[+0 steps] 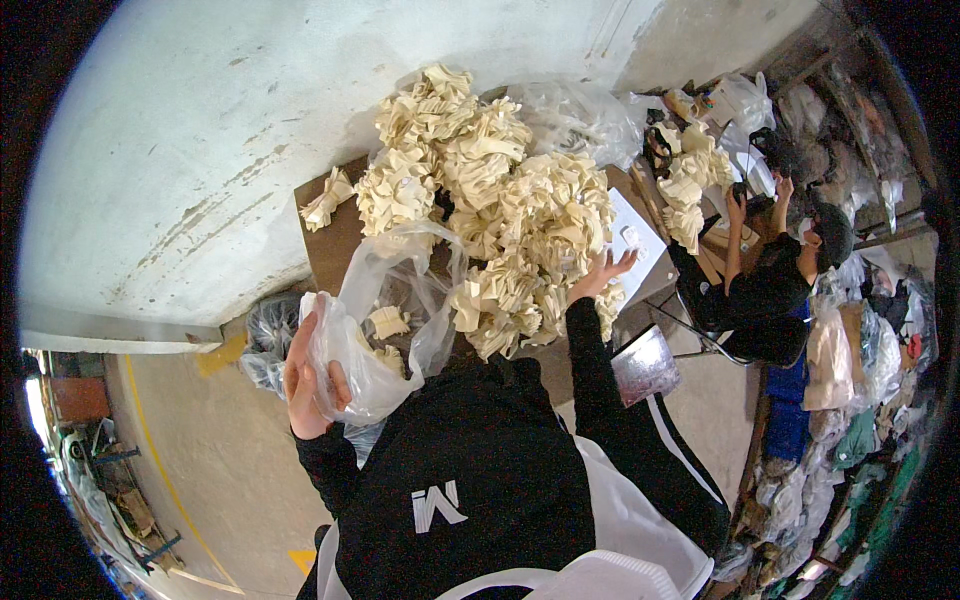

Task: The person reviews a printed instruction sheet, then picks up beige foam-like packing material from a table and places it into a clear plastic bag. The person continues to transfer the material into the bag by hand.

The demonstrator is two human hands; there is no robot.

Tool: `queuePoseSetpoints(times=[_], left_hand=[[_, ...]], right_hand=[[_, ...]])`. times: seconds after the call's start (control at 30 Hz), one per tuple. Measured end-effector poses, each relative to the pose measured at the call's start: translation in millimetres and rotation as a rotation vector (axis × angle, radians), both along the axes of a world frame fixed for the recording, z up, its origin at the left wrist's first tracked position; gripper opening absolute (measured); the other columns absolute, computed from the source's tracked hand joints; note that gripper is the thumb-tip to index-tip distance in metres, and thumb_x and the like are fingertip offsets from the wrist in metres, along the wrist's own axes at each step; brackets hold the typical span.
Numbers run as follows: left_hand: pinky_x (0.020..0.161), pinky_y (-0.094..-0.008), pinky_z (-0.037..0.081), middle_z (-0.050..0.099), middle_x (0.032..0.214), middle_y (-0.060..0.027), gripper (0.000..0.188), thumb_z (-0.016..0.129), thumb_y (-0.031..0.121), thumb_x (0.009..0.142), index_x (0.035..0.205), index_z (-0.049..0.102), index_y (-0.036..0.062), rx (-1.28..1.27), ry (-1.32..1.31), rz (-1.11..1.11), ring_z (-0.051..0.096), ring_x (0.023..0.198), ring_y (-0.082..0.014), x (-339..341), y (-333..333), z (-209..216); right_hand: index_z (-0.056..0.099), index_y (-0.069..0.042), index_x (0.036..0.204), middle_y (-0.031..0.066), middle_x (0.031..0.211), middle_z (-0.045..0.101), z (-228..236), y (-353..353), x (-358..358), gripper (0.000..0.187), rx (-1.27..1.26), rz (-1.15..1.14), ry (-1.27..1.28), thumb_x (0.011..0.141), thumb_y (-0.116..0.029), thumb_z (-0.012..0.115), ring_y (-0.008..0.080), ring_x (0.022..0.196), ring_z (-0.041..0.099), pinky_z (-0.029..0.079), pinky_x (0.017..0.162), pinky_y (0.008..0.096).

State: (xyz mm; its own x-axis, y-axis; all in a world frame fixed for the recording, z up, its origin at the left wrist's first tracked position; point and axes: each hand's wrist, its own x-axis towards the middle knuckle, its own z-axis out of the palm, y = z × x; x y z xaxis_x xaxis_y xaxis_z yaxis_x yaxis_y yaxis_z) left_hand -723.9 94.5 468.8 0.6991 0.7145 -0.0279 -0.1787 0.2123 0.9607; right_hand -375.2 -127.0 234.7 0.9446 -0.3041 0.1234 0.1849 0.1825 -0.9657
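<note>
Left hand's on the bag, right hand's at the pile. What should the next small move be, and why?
Probably gather a few cream pieces with the right hand and bring them to the clear plastic bag: the left hand holds it with its mouth open, and only a few pieces show inside.

Clear plastic bag (345, 345): wrinkled, mouth spread wide, a few cream ruffled pieces (388, 321) inside, plenty of slack. Cream ruffled bundles (540, 210) in a loose, uneven heap on brown table (325, 250), beyond and right of bag. Small clump (327, 200) sits apart, table's left side.
</note>
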Motion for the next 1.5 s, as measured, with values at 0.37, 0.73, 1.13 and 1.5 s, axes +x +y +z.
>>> queuePoseSetpoints(times=[0.37,0.73,1.13,1.5], left_hand=[[0.034,-0.0189,0.034,0.034,0.139,-0.0186,0.074,0.061,0.044,0.079,0.130,0.036,-0.0039,0.074,0.049,0.015,0.047,0.038,-0.0077,-8,7,-9],[0.033,-0.0206,0.034,0.032,0.139,-0.0194,0.071,0.059,0.041,0.082,0.131,0.035,-0.0043,-0.012,-0.028,-0.043,0.048,0.039,-0.0088,-9,9,-6],[0.035,-0.0172,0.035,0.030,0.141,-0.0186,0.075,0.061,0.038,0.080,0.135,0.030,-0.0012,-0.041,-0.035,-0.063,0.049,0.046,-0.0064,13,2,6],[0.030,-0.0182,0.031,0.023,0.142,-0.0230,0.065,0.056,0.043,0.084,0.134,0.036,0.0070,0.101,-0.094,-0.047,0.044,0.038,-0.0071,-28,9,-14]], right_hand=[[0.001,-0.007,0.141,0.0281,0.130,0.036,9,26,-19,0.112,-0.816,0.192,0.246,0.060,-0.020,0.077,0.0337,0.123,0.037,0.036,0.097,0.0369],[0.017,-0.014,0.138,0.0156,0.126,0.042,34,-26,-20,0.077,0.193,0.352,0.546,0.077,-0.018,0.065,0.0213,0.110,0.046,0.039,0.087,0.0353],[0.028,-0.007,0.136,0.0235,0.129,0.041,101,98,-104,0.070,-0.634,1.230,-0.169,0.080,-0.026,0.064,0.0342,0.120,0.041,0.034,0.098,0.0454],[0.034,-0.023,0.134,0.0206,0.112,0.054,22,85,82,0.079,-1.433,0.616,0.120,0.065,-0.033,0.072,0.0349,0.103,0.053,0.041,0.085,0.0504]])
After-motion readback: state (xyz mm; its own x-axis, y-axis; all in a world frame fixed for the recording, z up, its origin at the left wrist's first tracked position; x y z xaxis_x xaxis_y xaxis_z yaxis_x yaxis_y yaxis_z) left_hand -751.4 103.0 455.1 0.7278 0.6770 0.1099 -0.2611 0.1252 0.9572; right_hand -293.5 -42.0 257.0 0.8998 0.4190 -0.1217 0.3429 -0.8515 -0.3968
